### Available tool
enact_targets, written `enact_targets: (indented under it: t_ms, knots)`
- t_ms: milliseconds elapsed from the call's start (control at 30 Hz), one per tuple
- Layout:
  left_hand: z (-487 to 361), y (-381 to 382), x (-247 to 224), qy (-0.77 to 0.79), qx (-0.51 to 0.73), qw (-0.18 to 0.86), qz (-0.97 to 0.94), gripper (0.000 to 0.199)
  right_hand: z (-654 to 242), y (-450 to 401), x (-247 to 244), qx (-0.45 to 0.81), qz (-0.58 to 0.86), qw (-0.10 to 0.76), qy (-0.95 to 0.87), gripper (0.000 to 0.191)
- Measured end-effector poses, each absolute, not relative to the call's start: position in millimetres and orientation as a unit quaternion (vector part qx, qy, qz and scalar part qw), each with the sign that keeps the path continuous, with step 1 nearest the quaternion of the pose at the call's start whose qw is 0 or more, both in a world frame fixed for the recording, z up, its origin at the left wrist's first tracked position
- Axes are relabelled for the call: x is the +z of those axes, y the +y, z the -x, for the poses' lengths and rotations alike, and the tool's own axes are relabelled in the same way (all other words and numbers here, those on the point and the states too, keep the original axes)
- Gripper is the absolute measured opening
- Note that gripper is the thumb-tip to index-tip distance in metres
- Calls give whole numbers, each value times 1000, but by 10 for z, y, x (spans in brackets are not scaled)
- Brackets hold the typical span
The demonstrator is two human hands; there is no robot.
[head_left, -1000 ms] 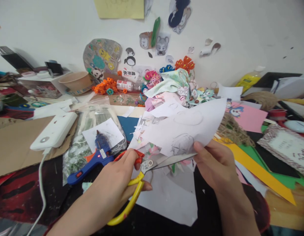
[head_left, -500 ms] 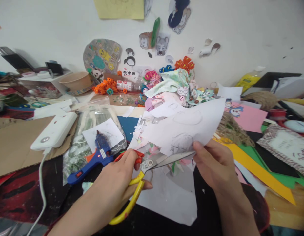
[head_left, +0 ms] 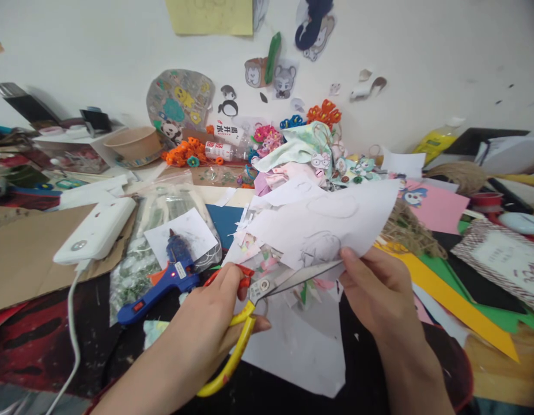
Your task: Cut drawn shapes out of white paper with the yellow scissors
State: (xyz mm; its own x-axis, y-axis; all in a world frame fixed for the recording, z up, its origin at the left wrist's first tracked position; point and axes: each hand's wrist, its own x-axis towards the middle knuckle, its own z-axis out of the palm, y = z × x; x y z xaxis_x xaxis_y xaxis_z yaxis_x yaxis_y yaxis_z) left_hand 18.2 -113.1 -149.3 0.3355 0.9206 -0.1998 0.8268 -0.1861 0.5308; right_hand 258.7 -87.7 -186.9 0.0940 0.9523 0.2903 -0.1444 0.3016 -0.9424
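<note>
My left hand (head_left: 208,314) is closed around the handles of a pair of scissors (head_left: 264,286), one handle red-orange and the other yellow. The blades point right and lie along the lower edge of a white sheet of paper (head_left: 362,213) with pencil drawings on it. That sheet is pinched at its right side by my right hand (head_left: 377,288), whose fingertips are close to the blade tips. Paper scraps (head_left: 269,262) show beneath the sheet. On the black surface below lies another pale sheet (head_left: 299,351).
A blue glue gun (head_left: 175,276) with a lit red light rests left of the scissors, partly on white paper. A white power bank (head_left: 96,230) with a cable lies on cardboard (head_left: 42,239). Crocheted flowers (head_left: 186,151) and fabric pile up behind; yellow card (head_left: 461,305) is at right.
The drawn sheet and the scissors have shifted very slightly, and the sheet's right corner sits a little lower and further right. Both hands keep their holds.
</note>
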Motion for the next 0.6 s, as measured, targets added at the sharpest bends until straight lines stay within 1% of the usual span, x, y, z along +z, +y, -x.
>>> enact_targets:
  t_ms: [300,600]
  knots:
    - [-255,-1149,-1474,587,87,313,-741,25,-2570,-882,-1830,442,361,645,-509,25]
    - [-267,-1156,-1514,582,122,308,-743,23,-2540,-906,-1787,470,341,651,-488,25]
